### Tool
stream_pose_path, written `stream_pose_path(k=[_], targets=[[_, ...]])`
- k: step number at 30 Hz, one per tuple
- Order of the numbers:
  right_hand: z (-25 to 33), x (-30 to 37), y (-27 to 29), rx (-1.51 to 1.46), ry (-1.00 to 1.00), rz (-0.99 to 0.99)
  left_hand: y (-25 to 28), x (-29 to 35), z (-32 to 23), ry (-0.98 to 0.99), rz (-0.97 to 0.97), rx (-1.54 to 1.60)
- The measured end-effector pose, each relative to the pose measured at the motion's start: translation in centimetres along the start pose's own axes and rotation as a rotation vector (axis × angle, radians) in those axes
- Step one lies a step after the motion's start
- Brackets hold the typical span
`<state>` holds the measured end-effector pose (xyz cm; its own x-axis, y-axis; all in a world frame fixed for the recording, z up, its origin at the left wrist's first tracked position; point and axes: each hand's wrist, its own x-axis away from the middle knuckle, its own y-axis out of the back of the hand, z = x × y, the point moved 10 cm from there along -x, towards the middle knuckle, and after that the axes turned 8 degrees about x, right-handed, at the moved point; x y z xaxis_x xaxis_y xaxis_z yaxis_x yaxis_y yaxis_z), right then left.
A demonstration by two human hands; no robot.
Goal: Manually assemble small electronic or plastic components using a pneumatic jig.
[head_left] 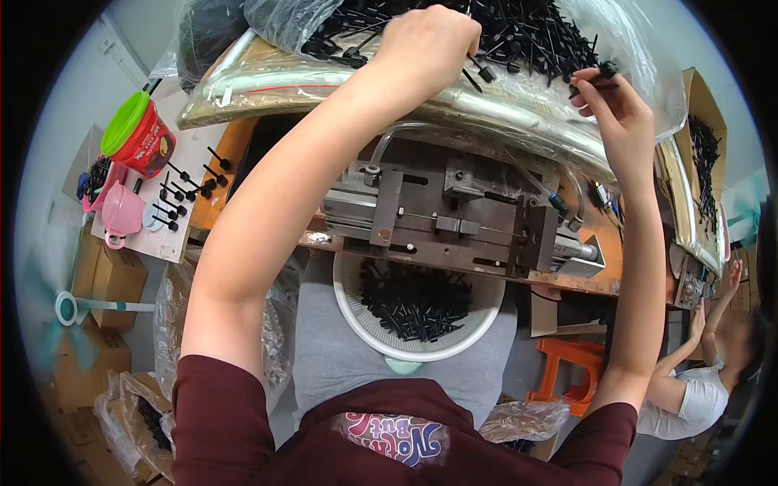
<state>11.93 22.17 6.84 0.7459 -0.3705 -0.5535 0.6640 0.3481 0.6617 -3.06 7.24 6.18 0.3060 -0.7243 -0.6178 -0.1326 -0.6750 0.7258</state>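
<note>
My left hand (429, 47) reaches over the far tray, fingers curled down at the edge of a heap of black thin-stemmed plastic parts (523, 40). Its fingertips are partly hidden, so whatever they grip does not show clearly; loose parts lie just beside them. To the right of the heap, my right hand (622, 109) pinches a black plastic part (596, 78) between thumb and fingers. Below both hands sits a metal clamping fixture (462, 206) with a cylinder at each end. On my lap rests a white basket (347, 312) holding many more black parts.
A plastic-wrapped padded edge (519, 121) fronts the heap. At left stand a red bucket (146, 134) with a green rim, a pink cup (123, 215) and several upright black parts (174, 198). An orange stool (567, 373) and another person (697, 397) are at right.
</note>
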Motion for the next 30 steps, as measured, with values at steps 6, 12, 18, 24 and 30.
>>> stream_pose_path(k=[6,12,18,24,30], targets=[[5.5,7.6,1.7,-0.011,0.176,-0.231,3.8,8.8,-7.7,-0.272,-0.14,0.159],[9.2,13.9,0.4,0.21,0.35,-0.276,0.1,18.0,-11.1,-0.094,0.146,0.453],[9.3,16.8,-1.1,0.211,0.284,-0.306,-3.3,21.1,-10.8,-0.053,0.014,0.238],[9.7,18.1,-1.3,0.252,0.253,-0.308,-4.1,20.4,-11.7,-0.044,0.045,0.013],[9.5,19.1,-1.8,0.258,0.275,-0.271,-4.3,20.0,-11.1,-0.015,0.112,0.033]])
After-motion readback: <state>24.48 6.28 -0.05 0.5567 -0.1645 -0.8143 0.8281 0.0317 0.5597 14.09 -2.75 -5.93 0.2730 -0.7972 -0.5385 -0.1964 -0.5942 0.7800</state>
